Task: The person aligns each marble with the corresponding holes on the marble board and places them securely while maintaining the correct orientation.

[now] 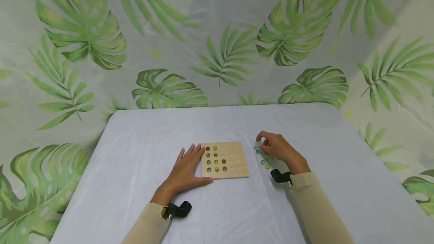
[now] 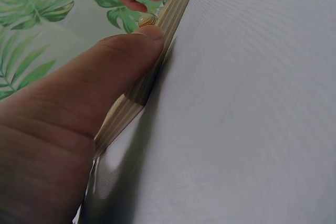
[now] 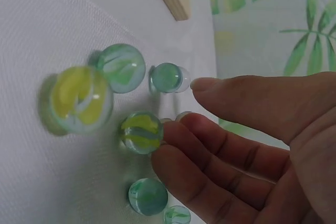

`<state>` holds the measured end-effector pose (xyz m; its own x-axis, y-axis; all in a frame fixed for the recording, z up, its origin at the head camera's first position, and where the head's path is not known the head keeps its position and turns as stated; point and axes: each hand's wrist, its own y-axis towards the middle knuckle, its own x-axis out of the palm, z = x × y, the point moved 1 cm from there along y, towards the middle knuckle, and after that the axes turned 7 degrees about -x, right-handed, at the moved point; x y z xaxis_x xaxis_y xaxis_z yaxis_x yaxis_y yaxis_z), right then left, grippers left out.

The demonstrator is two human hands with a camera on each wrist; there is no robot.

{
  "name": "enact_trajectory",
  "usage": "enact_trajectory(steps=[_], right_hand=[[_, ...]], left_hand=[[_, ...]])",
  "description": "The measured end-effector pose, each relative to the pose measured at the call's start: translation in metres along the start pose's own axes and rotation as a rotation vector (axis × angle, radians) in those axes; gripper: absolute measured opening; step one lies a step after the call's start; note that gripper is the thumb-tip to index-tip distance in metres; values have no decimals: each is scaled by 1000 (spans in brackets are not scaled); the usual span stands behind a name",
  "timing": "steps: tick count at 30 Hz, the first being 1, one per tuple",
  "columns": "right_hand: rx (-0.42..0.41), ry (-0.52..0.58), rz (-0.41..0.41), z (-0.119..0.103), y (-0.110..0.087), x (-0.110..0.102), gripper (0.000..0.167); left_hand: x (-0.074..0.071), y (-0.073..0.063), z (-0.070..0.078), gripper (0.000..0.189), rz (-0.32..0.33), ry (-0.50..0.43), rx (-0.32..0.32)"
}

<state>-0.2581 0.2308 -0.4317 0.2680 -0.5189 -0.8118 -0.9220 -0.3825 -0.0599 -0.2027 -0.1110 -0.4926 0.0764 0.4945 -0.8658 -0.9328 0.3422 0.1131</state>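
A pale wooden board (image 1: 234, 158) with rows of round hollows lies on the table; its left columns hold green, yellow and brown marbles (image 1: 216, 162). My left hand (image 1: 184, 168) rests at the board's left side, fingers spread, its thumb (image 2: 128, 51) touching the near edge. To the right of the board, my right hand (image 1: 278, 149) reaches down among loose glass marbles. In the right wrist view, its thumb tip is close to a pale green marble (image 3: 167, 77). Its lower fingers bend beside a yellow-striped marble (image 3: 142, 132). The index finger is hidden there, and no marble shows pinched.
More loose marbles lie near the right wrist, including a yellow one (image 3: 81, 99) and a green one (image 3: 122, 68). A white cloth (image 1: 152, 131) covers the table. A leaf-patterned curtain (image 1: 223, 48) hangs behind. Each wrist wears a black camera (image 1: 181, 209).
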Motion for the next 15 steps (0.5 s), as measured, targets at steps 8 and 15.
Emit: enact_trajectory(steps=[8,15], right_hand=[[-35,-18,-53,5,5,2,19],[-41,-41,-56,5,6,4,17]], left_hand=[[1,2,-1,109,-22,19,-18],[1,1,0,109,-2,8,-8]])
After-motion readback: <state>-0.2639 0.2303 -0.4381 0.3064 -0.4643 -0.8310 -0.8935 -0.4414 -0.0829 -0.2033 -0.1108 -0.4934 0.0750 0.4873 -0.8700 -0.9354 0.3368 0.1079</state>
